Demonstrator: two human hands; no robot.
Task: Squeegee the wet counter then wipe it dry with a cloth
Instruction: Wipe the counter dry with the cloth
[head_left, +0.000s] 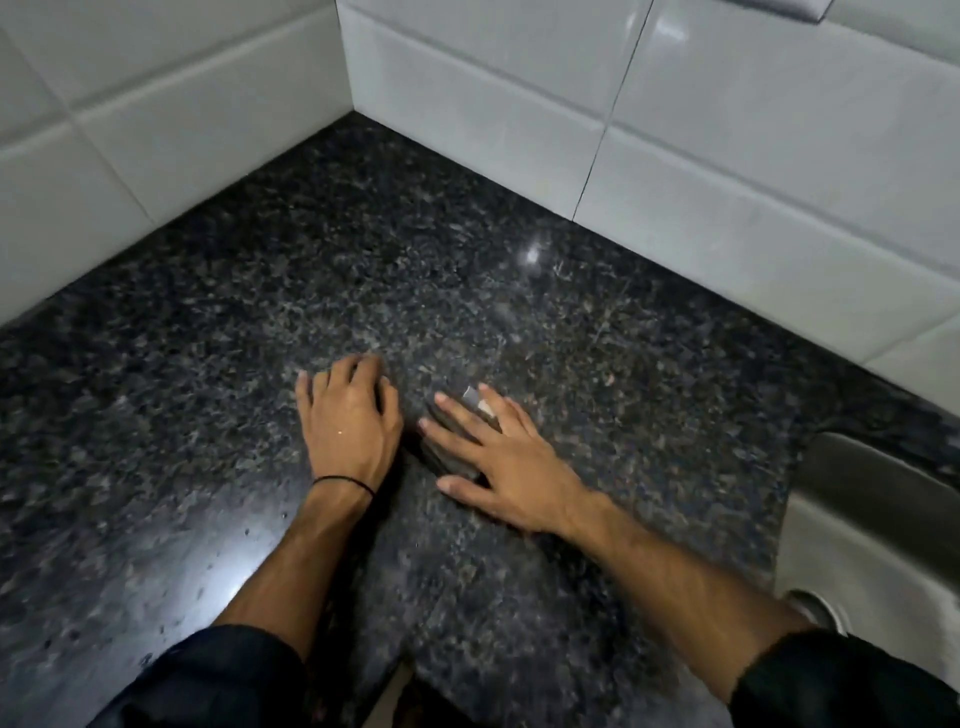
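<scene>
Two bare hands press down on a dark speckled granite counter (519, 322) in a white-tiled corner.

The left hand (350, 415) is curled, fingers bent against the stone. The right hand (498, 457) lies flat, fingers spread, over something dark and blurred — cloth or not, I cannot tell. A steel sink (872, 525) sits at right.

Single head-worn wide-angle view, looking steeply down from close above the dark granite counter (519, 322), facing its tiled wall corner (347, 106), forearms entering from below
</scene>
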